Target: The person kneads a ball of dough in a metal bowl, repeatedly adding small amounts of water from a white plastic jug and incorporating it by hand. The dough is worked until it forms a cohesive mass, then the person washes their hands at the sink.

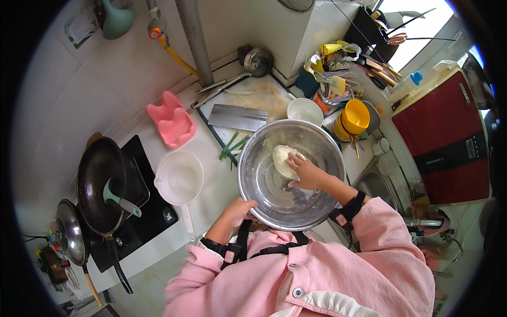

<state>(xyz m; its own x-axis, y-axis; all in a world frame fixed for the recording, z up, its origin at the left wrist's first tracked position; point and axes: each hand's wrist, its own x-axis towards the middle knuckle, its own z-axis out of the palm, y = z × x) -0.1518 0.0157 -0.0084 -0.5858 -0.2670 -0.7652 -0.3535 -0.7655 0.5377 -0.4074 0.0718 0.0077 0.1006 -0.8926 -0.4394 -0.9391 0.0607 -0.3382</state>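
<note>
A lump of pale dough point(283, 160) lies in a large stainless steel bowl point(255, 186), whose inside bears whitish smears. My right hand point(307, 172) reaches over the bowl's right rim and rests on the dough's right side with fingers spread. At the lower left rim, my left hand point(239, 212) grips the bowl, thumb on top and the other fingers hidden beneath. Just left of the bowl stands a white plastic ladle point(179, 178) with its handle towards me.
Behind the bowl, a cleaver point(237, 117) and green onion pieces point(233, 147) lie on a cutting board point(273, 93). A white bowl point(305, 111) and yellow bowls point(355, 117) stand behind right. A wok point(101, 178) sits left, a sink point(376, 182) right, a pink holder point(174, 123) back left.
</note>
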